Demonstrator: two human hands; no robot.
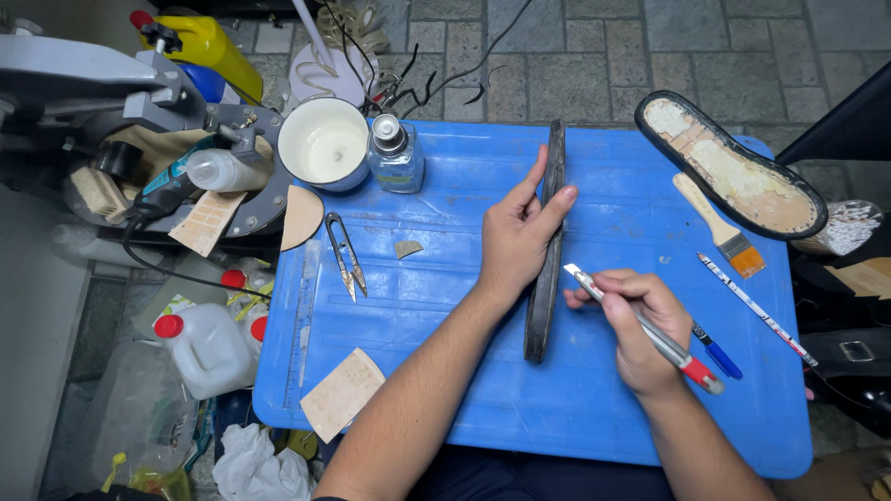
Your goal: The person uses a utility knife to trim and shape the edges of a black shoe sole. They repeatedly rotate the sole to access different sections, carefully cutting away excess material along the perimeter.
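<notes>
My left hand (515, 232) holds a black shoe sole (549, 269) standing on its edge on the blue plastic table (445, 371), fingers against its left side and top. My right hand (640, 320) grips a grey utility knife (650, 329) with a red end. Its blade tip points at the sole's right side, close to it. A second black sole (733, 167) lies flat at the far right with its pale glued inside facing up.
A paintbrush (719, 227), a pencil (756, 306) and a blue pen (716, 353) lie to the right. Thread snips (345, 252), a ruler (303, 315), tan leather pieces (342, 394), a white glue pot (325, 144) and a glass bottle (394, 153) sit at the left. Machine and jugs stand beyond the left edge.
</notes>
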